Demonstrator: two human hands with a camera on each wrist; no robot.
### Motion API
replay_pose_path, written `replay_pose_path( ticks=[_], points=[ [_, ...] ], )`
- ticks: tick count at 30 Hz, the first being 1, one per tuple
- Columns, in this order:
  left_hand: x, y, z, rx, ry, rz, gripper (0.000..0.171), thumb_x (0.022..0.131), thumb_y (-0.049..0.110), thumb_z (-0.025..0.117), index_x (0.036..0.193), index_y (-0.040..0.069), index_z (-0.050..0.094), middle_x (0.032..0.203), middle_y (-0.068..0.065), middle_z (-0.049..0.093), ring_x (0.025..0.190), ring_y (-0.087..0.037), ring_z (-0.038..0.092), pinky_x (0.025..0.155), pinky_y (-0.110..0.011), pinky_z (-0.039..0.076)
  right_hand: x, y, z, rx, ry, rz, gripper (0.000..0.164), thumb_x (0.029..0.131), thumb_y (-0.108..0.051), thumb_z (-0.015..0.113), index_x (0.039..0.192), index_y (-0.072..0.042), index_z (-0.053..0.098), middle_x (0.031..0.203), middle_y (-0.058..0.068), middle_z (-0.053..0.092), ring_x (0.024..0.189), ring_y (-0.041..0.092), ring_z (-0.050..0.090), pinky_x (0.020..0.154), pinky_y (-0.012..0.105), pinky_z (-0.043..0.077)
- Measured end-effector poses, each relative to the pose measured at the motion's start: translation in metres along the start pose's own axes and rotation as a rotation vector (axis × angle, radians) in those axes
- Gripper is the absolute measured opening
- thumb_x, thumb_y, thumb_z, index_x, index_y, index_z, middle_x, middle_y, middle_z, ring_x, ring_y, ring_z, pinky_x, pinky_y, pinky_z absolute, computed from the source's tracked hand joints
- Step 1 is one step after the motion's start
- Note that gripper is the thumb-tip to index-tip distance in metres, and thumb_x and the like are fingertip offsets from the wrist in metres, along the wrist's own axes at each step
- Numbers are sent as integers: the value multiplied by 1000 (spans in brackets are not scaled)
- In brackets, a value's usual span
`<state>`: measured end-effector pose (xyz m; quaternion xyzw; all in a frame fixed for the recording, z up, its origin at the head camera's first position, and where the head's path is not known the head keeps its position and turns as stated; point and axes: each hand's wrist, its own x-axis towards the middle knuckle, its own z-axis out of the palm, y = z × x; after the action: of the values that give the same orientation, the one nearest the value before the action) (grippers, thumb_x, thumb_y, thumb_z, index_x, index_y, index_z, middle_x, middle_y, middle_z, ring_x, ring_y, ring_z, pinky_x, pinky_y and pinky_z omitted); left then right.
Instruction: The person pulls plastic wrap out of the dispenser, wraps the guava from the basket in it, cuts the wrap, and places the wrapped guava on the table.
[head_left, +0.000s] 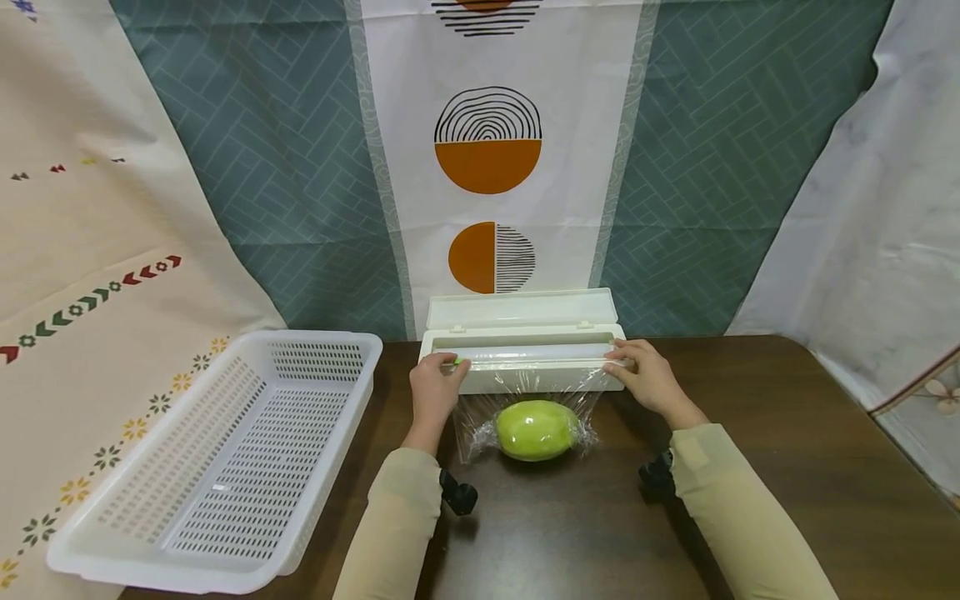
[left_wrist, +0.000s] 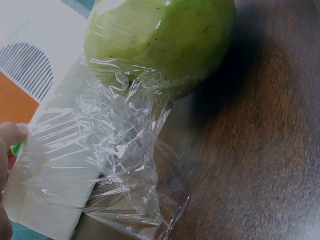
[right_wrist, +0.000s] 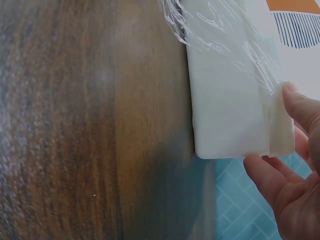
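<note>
A white cling film box (head_left: 543, 382) stands at the back of the table, its lid (head_left: 521, 311) raised and a film roll (head_left: 532, 352) inside. Clear cling film (left_wrist: 117, 145) runs from its front edge to a yellow-green oval fruit (head_left: 535, 430), wrapping it with crumpled ends. My left hand (head_left: 435, 390) pinches the small green slide cutter (head_left: 458, 361) at the box's left end; its fingers are partly out of the left wrist view. My right hand (head_left: 651, 383) grips the right end, thumb on the front edge and fingers around the corner (right_wrist: 280, 150).
A white perforated plastic basket (head_left: 362, 400) stands to the left on the dark wooden table (head_left: 562, 533). Patterned cloth (head_left: 300, 167) hangs right behind the box. Black wrist cameras (head_left: 459, 497) sit under both sleeves.
</note>
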<state>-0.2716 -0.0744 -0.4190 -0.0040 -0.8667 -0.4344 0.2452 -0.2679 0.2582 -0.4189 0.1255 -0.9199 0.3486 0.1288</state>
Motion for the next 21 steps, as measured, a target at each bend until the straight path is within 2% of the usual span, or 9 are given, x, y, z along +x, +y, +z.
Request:
replay_pose_path(
  ticks=[8,21],
  points=[
    [1,-1,-2,12,14,16,23,81,17,75,94,-2,72,95,-17,70,93,-34,65,82,-44,52,0,-2,-1,-8,-2,3,26,89,-17,65,107,1,68,132,24,50,113,42,52,93,54,44],
    [3,-3,-6,14,31,40,19,79,14,75,90,-2,73,91,-18,69,88,-35,65,78,-44,53,0,0,1,-6,11,-4,25,88,-15,66,106,1,68,131,24,51,117,42,49,94,55,42]
  ],
)
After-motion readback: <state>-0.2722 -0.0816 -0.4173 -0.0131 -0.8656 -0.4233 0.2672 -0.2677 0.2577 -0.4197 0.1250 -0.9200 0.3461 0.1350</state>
